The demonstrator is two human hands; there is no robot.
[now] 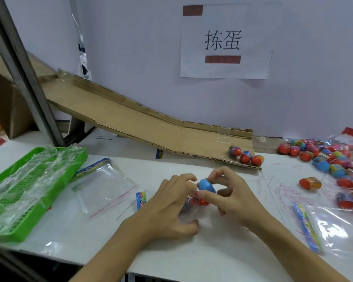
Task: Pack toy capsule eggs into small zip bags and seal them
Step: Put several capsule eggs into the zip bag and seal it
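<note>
At the middle of the white table my right hand (230, 197) pinches a blue capsule egg (206, 185) between thumb and fingers. My left hand (171, 204) grips the mouth of a small clear zip bag (189, 212), and red eggs (202, 201) show inside it just under the blue one. Beside my left hand lies an empty zip bag (104, 186) with a colourful header. A heap of red and blue capsule eggs (326, 159) covers the table at the right.
A green plastic basket (35, 188) with clear film lies at the left. A cardboard chute (151, 127) slopes down from the back left, with three eggs (246, 155) at its foot. More zip bags (334, 226) lie near right; one loose egg (310, 183) beside them.
</note>
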